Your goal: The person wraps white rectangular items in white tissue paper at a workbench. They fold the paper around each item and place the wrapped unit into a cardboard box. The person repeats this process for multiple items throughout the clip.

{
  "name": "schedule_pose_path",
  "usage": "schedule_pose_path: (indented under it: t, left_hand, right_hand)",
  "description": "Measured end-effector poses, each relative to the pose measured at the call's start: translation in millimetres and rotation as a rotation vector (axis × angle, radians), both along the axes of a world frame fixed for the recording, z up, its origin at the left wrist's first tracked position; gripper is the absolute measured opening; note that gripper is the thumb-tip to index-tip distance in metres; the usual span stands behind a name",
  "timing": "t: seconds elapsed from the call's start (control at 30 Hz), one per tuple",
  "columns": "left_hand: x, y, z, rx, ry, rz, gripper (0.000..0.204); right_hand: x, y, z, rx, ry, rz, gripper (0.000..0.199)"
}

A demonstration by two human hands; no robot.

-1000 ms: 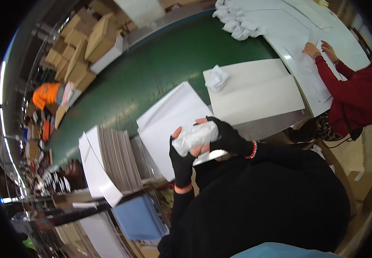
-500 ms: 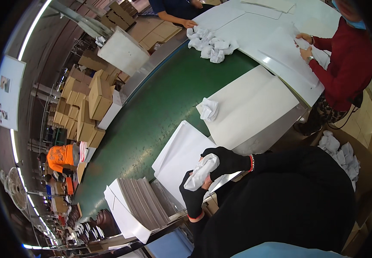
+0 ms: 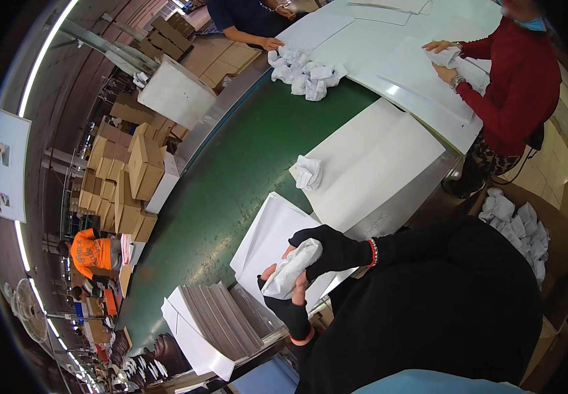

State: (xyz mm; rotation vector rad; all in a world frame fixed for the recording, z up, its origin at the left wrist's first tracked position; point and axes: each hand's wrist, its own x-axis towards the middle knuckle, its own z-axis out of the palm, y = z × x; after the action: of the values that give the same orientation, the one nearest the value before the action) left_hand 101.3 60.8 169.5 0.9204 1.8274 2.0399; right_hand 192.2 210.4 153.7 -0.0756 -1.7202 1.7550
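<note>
A long wad of crumpled white paper (image 3: 289, 272) is held between my two hands, both in black fingerless gloves. My left hand (image 3: 290, 312) grips its near end, fingertips bare along the side. Around the far end wraps my right hand (image 3: 330, 251), its wrist circled by a red and beaded band. Under them, loose white sheets (image 3: 267, 226) lie at the edge of the green belt. A single crumpled paper ball (image 3: 309, 173) rests beyond, on a large pale board (image 3: 369, 164).
A stack of grey-white sheets (image 3: 221, 318) stands at my left. A carton with paper wads (image 3: 517, 233) is at my right. Across the green belt (image 3: 231, 171) lies a paper pile (image 3: 307, 72). One co-worker in red (image 3: 524, 79) handles paper; cardboard boxes (image 3: 143, 167) line the far side.
My hands and the wad have shifted slightly left, with the left fingers now showing along the wad. The co-worker in red has lowered both hands to the paper on the table.
</note>
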Motion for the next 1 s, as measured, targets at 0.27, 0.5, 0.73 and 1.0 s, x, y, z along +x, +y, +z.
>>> schedule_pose_path:
  t: [0.27, 0.5, 0.73, 1.0]
  left_hand:
    - [12.2, 8.5, 3.8, 0.115, 0.030, 0.216, 0.064]
    - [0.3, 5.1, -13.0, 0.186, 0.187, 0.128, 0.039]
    - [-8.7, 6.5, 2.6, 0.227, 0.048, 0.091, 0.052]
    - [-8.7, -1.7, 3.8, 0.200, 0.006, 0.035, 0.049]
  right_hand:
    - [-1.5, -11.7, 5.3, -0.097, 0.119, 0.172, 0.048]
    - [-7.2, -11.2, 11.7, -0.092, 0.071, 0.349, 0.048]
    - [-5.2, -9.1, 34.9, 0.047, 0.088, 0.250, 0.047]
    - [-8.2, -10.4, 37.6, 0.022, 0.104, 0.378, 0.042]
